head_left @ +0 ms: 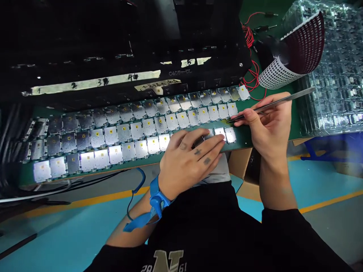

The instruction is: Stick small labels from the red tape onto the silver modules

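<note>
**Black cables:** a bundle runs along the far left, beside the end of the board.

**Green board:** a long green fixture board crosses the bench under the black test fixture, whose front carries a strip of masking tape with handwritten numbers.

**Metal-lidded modules:** they sit in three close rows from the left end of the board to the right. Most lids show a yellow dot, and no gap shows in the rows in view. Glare hides some lids, and the left hand covers part of the front row, so I can't vouch for every piece.

**Left hand:** this hand lies over the front row, fingers together and gently curved. Something dark shows under them, but I can't tell whether it is gripped. A blue antistatic wrist strap circles the wrist.

**Right hand:** this one pinches long steel tweezers between thumb and fingers, the tips closed on nothing I can see. They rest on the green edge just behind the right end of the front row.

**Far right:** red wires trail past a curved perforated sheet, beside stacked clear plastic trays.
</note>
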`<state>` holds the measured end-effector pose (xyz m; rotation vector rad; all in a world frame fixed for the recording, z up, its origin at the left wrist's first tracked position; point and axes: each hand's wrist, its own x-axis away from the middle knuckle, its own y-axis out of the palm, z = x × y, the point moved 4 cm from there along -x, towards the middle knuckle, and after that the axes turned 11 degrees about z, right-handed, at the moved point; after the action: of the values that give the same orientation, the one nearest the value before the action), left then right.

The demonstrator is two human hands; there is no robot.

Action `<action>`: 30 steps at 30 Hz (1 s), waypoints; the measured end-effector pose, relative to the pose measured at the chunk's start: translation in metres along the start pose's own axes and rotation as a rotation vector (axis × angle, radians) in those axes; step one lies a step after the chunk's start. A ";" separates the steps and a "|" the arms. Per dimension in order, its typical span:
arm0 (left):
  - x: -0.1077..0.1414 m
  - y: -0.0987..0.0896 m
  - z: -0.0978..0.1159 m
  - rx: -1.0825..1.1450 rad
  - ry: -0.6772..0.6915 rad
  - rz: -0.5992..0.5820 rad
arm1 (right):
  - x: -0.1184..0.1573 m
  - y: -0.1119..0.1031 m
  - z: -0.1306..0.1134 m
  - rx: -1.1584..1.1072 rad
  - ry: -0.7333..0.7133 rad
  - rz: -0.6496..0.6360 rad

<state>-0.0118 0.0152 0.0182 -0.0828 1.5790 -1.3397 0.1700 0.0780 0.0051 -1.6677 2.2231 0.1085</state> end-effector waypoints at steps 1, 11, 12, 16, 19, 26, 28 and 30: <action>0.000 0.000 0.000 -0.001 -0.002 0.001 | 0.000 0.000 0.000 0.000 -0.001 0.002; 0.000 0.001 -0.001 -0.011 0.012 0.028 | 0.000 -0.001 -0.001 -0.011 0.018 0.023; 0.000 0.001 -0.001 -0.011 0.013 0.031 | 0.001 -0.001 -0.001 -0.020 0.026 0.024; 0.000 0.002 -0.001 -0.013 0.019 0.039 | -0.001 -0.001 -0.001 -0.065 0.052 0.038; 0.000 0.002 -0.001 -0.013 0.018 0.045 | -0.004 -0.001 0.000 -0.085 0.068 0.035; -0.001 0.001 0.000 -0.024 0.024 0.048 | 0.007 0.001 -0.009 -0.121 0.081 0.059; -0.001 0.001 0.000 -0.025 0.025 0.049 | 0.010 0.004 -0.010 -0.120 0.079 0.037; 0.000 0.001 0.000 -0.026 0.020 0.041 | 0.011 0.007 -0.008 -0.115 0.073 0.005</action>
<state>-0.0112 0.0159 0.0176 -0.0528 1.6072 -1.2926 0.1592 0.0674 0.0079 -1.7520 2.3146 0.1837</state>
